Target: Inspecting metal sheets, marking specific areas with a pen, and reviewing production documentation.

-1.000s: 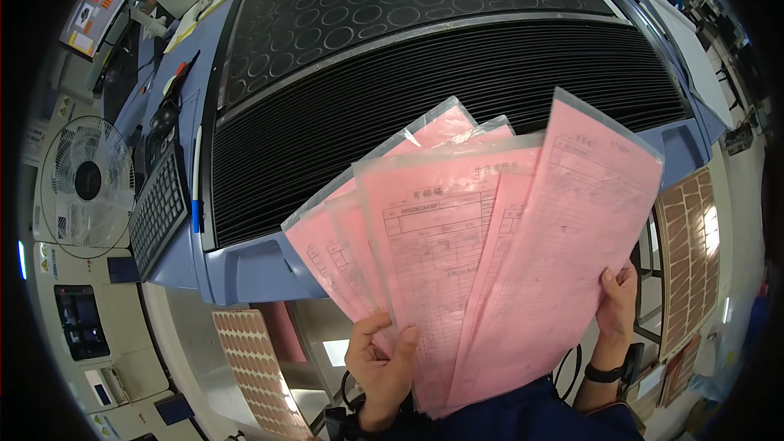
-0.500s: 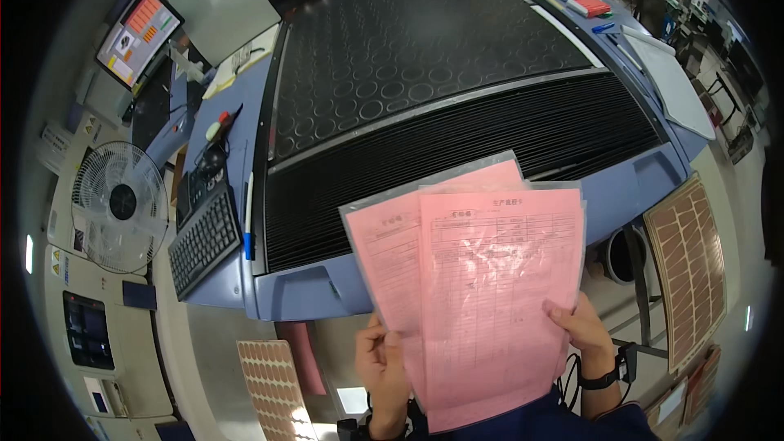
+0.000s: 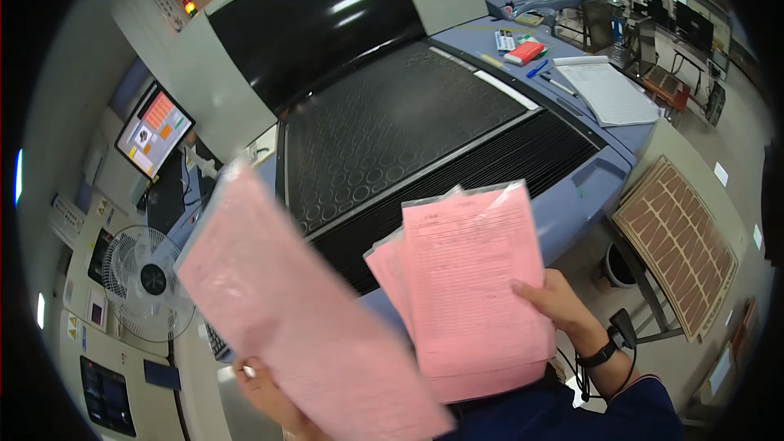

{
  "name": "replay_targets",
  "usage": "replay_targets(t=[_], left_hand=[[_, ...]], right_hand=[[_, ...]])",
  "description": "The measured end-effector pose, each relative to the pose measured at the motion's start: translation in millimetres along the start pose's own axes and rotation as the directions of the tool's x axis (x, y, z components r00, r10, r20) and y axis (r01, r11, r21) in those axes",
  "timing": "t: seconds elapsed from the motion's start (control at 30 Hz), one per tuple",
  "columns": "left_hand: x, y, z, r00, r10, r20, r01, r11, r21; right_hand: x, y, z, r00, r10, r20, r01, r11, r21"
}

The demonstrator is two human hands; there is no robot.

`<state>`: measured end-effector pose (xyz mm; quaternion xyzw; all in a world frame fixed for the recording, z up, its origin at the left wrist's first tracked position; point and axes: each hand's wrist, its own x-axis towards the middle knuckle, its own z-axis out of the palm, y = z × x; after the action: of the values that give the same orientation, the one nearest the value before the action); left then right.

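Both hands hold pink paper over a big grey machine. That machine fills most of the view. It has a wide black mat with round bumps on top and a shiny dark cover behind it.

Next in size is the single pink sheet, in a clear sleeve. It looks blurry and tilts down to the right. The left hand grips it at its lower edge, with the fingers closed on the paper. Most of that hand is hidden behind the sheet.

Just beside it is the pink stack, a few sheets in clear sleeves held nearly upright. The right hand grips its right edge, thumb on the front. A black watch sits on that wrist.

Off to the right, a brown board with many little squares leans on a stand. A white fan stands at the left, below a small screen. Far back on the machine lie a white paper pad and a small red box.
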<state>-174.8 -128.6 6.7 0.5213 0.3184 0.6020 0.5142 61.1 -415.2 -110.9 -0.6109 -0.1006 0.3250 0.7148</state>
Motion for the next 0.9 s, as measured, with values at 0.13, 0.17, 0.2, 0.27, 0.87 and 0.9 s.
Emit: replay_targets(t=[0.13,0.17,0.2,0.27,0.87,0.9], left_hand=[[-48.1,-44.1,11.7,0.893,-0.211,0.398,0.048,0.923,0.382],[-61.3,-56.6,10.4,0.867,-0.3,0.398,0.142,0.914,0.38],[-74.4,-69.2,5.9,0.83,-0.385,0.402,0.234,0.897,0.376],[-103.7,-104.3,-13.2,0.834,-0.39,0.391,0.245,0.895,0.372],[26.4,-33.4,148.0,0.811,0.397,0.43,-0.348,0.918,-0.191],[30.7,-52.4,141.1,0.814,0.32,0.485,-0.3,0.946,-0.121]], right_hand=[[-0.2,3.1,16.7,0.99,-0.098,0.104,0.107,0.991,-0.085],[-2.5,5.7,15.4,0.99,-0.041,0.133,0.054,0.995,-0.09],[-8.4,8.4,12.7,0.991,-0.049,0.126,0.061,0.994,-0.091],[-15.2,16.4,7.4,0.943,0.315,0.11,-0.333,0.918,0.218],[115.6,-190.1,73.0,0.533,-0.732,0.425,0.831,0.548,-0.099],[122.5,-178.6,64.9,0.537,-0.72,0.439,0.832,0.537,-0.138]])
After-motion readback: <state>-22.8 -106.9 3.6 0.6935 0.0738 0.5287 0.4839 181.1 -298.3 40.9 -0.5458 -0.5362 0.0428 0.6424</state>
